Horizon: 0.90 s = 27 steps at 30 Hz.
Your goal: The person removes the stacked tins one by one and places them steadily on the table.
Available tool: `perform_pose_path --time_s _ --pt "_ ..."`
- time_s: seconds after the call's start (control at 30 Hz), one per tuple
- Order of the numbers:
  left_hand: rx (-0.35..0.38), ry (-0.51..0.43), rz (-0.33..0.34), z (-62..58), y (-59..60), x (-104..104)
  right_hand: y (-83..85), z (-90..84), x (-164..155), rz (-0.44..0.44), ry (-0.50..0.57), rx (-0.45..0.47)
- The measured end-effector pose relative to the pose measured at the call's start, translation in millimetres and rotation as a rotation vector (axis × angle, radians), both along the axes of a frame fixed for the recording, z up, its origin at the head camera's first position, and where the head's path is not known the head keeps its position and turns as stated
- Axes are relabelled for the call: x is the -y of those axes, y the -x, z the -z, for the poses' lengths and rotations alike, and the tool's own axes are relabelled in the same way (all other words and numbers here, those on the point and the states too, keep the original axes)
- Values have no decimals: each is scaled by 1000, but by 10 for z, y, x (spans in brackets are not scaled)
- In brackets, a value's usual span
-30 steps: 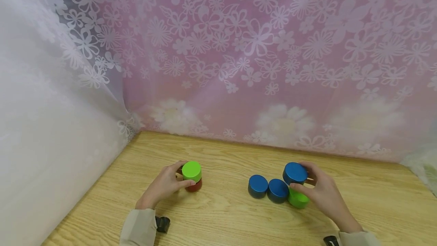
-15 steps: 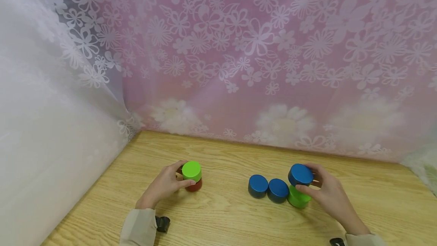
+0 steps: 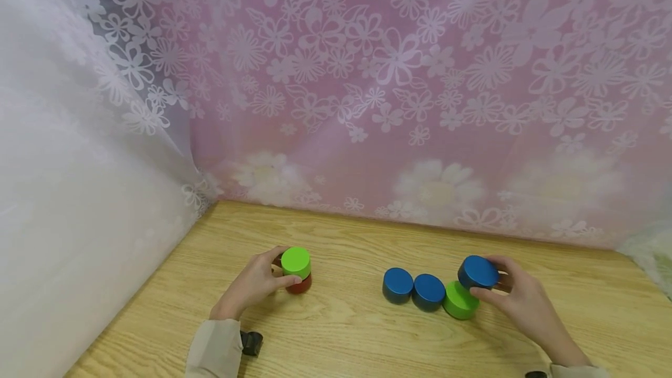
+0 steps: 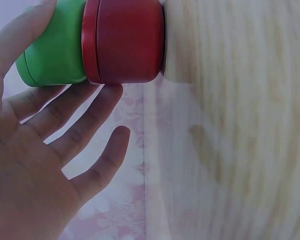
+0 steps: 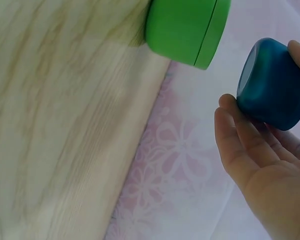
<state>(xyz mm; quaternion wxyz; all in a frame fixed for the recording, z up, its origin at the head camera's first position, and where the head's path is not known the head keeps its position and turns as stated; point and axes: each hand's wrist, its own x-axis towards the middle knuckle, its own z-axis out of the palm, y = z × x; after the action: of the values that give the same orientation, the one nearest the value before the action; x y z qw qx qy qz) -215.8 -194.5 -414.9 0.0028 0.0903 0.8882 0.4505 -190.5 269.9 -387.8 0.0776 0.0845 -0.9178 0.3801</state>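
Note:
My left hand (image 3: pixel 255 282) pinches a green round tin (image 3: pixel 296 262) between thumb and fingers. That tin sits on top of a red tin (image 3: pixel 299 284) standing on the table; the left wrist view shows fingertips touching the red tin (image 4: pixel 127 42) as well. On the right, my right hand (image 3: pixel 525 302) holds a blue round tin (image 3: pixel 478 273) by its sides, raised above the table. Below and to the left of it stands another green tin (image 3: pixel 461 302); a gap between the two shows in the right wrist view. Two more blue tins (image 3: pixel 397 286) stand in a row beside this green one.
The wooden table (image 3: pixel 336 331) runs back to a pink flowered curtain (image 3: pixel 367 104). A whitish curtain (image 3: pixel 94 191) hangs along the left side. Table surface lies between the left stack and the row of tins.
The right hand has carried the blue tin to the right and slightly nearer, uncovering more of the green tin below. My left hand and its stack have stayed in place.

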Motion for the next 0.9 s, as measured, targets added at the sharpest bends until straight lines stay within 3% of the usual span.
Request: perform_pose_path --time_s 0.2,0.9 --pt "-11 1 18 4 10 6 -14 36 -84 -3 -22 -6" --pt "-38 1 30 27 26 23 -9 89 -292 27 -61 106"
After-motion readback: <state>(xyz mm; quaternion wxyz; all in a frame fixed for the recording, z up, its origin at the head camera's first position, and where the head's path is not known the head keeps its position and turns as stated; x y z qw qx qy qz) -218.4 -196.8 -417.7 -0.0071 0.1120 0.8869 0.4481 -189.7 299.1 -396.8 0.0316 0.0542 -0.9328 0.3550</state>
